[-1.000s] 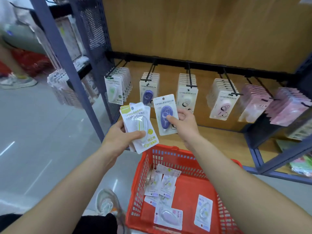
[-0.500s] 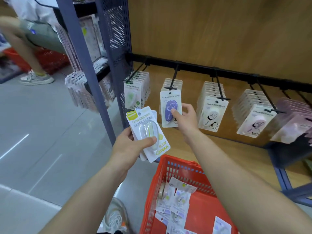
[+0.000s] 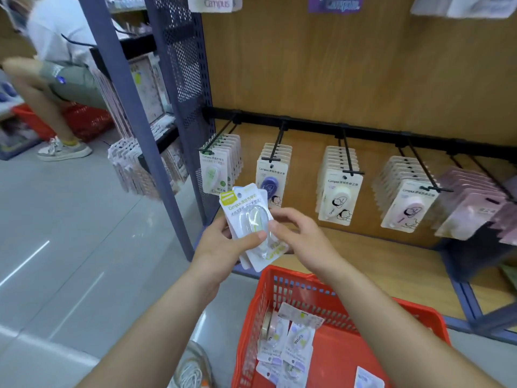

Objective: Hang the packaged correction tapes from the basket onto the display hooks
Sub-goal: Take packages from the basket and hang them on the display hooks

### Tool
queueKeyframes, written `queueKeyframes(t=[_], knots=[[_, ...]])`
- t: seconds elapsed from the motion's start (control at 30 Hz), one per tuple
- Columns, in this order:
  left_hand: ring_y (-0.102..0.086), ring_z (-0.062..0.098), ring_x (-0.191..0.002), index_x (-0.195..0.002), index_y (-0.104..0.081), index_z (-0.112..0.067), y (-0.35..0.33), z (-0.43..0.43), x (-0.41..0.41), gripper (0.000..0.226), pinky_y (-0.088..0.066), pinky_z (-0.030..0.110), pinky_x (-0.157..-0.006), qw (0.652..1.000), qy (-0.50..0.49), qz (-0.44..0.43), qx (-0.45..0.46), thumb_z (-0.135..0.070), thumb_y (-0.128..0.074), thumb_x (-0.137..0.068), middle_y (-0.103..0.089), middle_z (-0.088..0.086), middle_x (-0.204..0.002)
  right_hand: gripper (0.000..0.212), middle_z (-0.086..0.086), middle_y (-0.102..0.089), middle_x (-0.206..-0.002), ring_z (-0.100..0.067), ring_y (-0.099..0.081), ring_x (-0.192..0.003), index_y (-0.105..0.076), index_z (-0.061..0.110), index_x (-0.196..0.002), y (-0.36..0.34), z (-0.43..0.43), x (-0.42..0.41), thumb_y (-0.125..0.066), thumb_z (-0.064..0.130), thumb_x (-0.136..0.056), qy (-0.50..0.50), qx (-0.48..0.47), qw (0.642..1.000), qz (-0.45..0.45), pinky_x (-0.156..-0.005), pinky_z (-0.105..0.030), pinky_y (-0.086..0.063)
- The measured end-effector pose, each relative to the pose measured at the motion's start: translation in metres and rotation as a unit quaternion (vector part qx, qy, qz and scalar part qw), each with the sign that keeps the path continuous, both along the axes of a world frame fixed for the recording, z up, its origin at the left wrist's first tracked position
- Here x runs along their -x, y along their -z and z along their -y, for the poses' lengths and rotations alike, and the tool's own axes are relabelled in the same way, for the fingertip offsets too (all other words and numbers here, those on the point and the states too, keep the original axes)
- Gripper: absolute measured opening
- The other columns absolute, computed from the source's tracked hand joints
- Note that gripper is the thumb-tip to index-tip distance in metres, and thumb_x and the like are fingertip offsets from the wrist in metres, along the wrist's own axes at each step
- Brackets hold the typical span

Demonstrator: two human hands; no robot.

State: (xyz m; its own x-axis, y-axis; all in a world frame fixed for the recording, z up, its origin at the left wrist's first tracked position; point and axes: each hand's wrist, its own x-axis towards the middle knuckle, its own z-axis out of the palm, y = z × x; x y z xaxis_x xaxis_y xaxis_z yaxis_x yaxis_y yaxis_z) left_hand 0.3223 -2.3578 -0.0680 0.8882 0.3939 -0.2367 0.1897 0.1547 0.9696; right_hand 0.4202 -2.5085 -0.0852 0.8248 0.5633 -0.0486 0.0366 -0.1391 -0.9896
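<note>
My left hand [image 3: 221, 247] grips a small stack of correction tape packs [image 3: 246, 211] with a green-labelled one on top, held in front of the display. My right hand [image 3: 305, 242] pinches the right edge of that top pack, thumb on its front. A purple pack [image 3: 271, 177] hangs at the front of the second hook [image 3: 275, 147]. Green packs [image 3: 214, 172] hang on the leftmost hook. Cream and pink packs fill the hooks further right. The red basket [image 3: 251, 317] below my arms holds several loose packs [image 3: 291, 340].
A blue upright post [image 3: 140, 135] and a perforated panel [image 3: 184, 65] stand left of the hooks. A wooden shelf base [image 3: 377, 256] lies under the hanging packs. A person [image 3: 56, 65] crouches at far left by another red basket [image 3: 84, 121]. My shoe [image 3: 190, 368] is beside the basket.
My right hand let go of the purple pack, which now hangs on the second hook, and came back to the stack in my left hand. The view moved closer and tilted up.
</note>
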Motion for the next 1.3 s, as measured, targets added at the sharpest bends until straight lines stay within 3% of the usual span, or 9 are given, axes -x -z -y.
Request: queueKeyframes(t=[0.13, 0.27, 0.4, 0.5, 0.6, 0.77, 0.93, 1.1, 1.3], knots=[[-0.076, 0.024, -0.099, -0.124, -0.065, -0.021, -0.017, 0.019, 0.001, 0.042, -0.062, 0.044, -0.083, 0.999, 0.029, 0.022, 0.023, -0.012, -0.08, -0.085, -0.078, -0.001, -0.11, 0.026, 0.004, -0.075, -0.112, -0.016, -0.071, -0.085, -0.069, 0.026, -0.115, -0.019, 0.019, 0.013, -0.077, 0.019, -0.09, 0.039, -0.031, 0.999, 0.014, -0.073, -0.03, -0.059], [-0.076, 0.022, -0.101, -0.125, -0.064, -0.024, -0.039, 0.03, 0.002, 0.037, -0.062, 0.04, -0.084, 0.996, 0.045, 0.061, 0.04, -0.016, -0.073, -0.091, -0.078, -0.003, -0.113, 0.03, -0.003, -0.078, -0.104, -0.023, -0.075, -0.088, -0.069, 0.012, -0.112, -0.041, 0.036, 0.02, -0.082, 0.012, -0.084, 0.066, -0.047, 0.996, 0.028, -0.078, -0.036, -0.062], [-0.072, 0.025, -0.112, -0.133, -0.06, -0.022, -0.056, 0.036, 0.004, 0.048, -0.057, 0.048, -0.095, 0.993, 0.049, 0.106, 0.005, -0.026, -0.078, -0.089, -0.074, 0.0, -0.123, 0.024, -0.005, -0.079, -0.094, -0.027, -0.075, -0.091, -0.069, 0.011, -0.101, -0.061, 0.041, 0.028, -0.084, 0.015, -0.082, 0.079, -0.035, 0.995, 0.048, -0.082, -0.033, -0.059], [-0.071, 0.024, -0.115, -0.134, -0.059, -0.023, -0.07, 0.037, 0.005, 0.054, -0.053, 0.054, -0.102, 0.989, 0.03, 0.14, -0.021, -0.037, -0.074, -0.085, -0.074, 0.0, -0.124, 0.024, -0.004, -0.079, -0.094, -0.022, -0.076, -0.09, -0.067, 0.01, -0.099, -0.075, 0.038, 0.03, -0.083, 0.018, -0.084, 0.102, -0.056, 0.992, 0.041, -0.091, -0.043, -0.06], [-0.069, 0.022, -0.117, -0.135, -0.058, -0.025, -0.082, 0.03, 0.007, 0.052, -0.05, 0.055, -0.106, 0.986, 0.015, 0.161, -0.029, -0.031, -0.072, -0.085, -0.073, -0.003, -0.126, 0.025, -0.004, -0.078, -0.096, -0.022, -0.075, -0.092, -0.065, 0.013, -0.096, -0.089, 0.03, 0.032, -0.083, 0.027, -0.085, 0.125, -0.07, 0.989, 0.04, -0.089, -0.04, -0.058], [-0.072, 0.02, -0.112, -0.124, -0.064, -0.026, -0.096, 0.018, 0.014, 0.033, -0.053, 0.054, -0.103, 0.983, -0.014, 0.178, -0.034, -0.01, -0.068, -0.096, -0.076, -0.005, -0.118, 0.023, -0.011, -0.076, -0.102, -0.03, -0.074, -0.097, -0.063, 0.016, -0.09, -0.11, 0.021, 0.035, -0.083, 0.027, -0.085, 0.112, -0.077, 0.99, 0.029, -0.083, -0.039, -0.06], [-0.072, 0.01, -0.109, -0.128, -0.064, -0.02, -0.115, 0.029, 0.015, 0.041, -0.058, 0.043, -0.098, 0.977, -0.002, 0.207, -0.058, -0.005, -0.073, -0.091, -0.076, -0.007, -0.117, 0.023, -0.014, -0.073, -0.113, -0.029, -0.074, -0.1, -0.063, 0.006, -0.112, -0.134, 0.04, 0.039, -0.073, 0.005, -0.091, 0.073, -0.135, 0.988, -0.017, -0.09, -0.049, -0.06], [-0.071, 0.009, -0.11, -0.122, -0.064, -0.029, -0.125, 0.063, 0.011, 0.044, -0.057, 0.038, -0.096, 0.972, 0.012, 0.223, -0.076, -0.012, -0.082, -0.085, -0.075, -0.01, -0.117, 0.029, -0.012, -0.075, -0.11, -0.032, -0.074, -0.1, -0.058, 0.006, -0.112, -0.154, 0.085, 0.046, -0.075, 0.006, -0.088, 0.08, -0.128, 0.988, -0.017, -0.092, -0.053, -0.059], [-0.072, 0.007, -0.106, -0.118, -0.066, -0.03, -0.146, 0.112, 0.004, 0.039, -0.056, 0.027, -0.086, 0.969, 0.052, 0.228, -0.078, -0.015, -0.082, -0.085, -0.076, -0.011, -0.114, 0.029, -0.011, -0.076, -0.11, -0.031, -0.075, -0.098, -0.055, 0.003, -0.118, -0.175, 0.144, 0.054, -0.07, 0.004, -0.093, 0.124, -0.134, 0.983, 0.007, -0.083, -0.046, -0.062]])
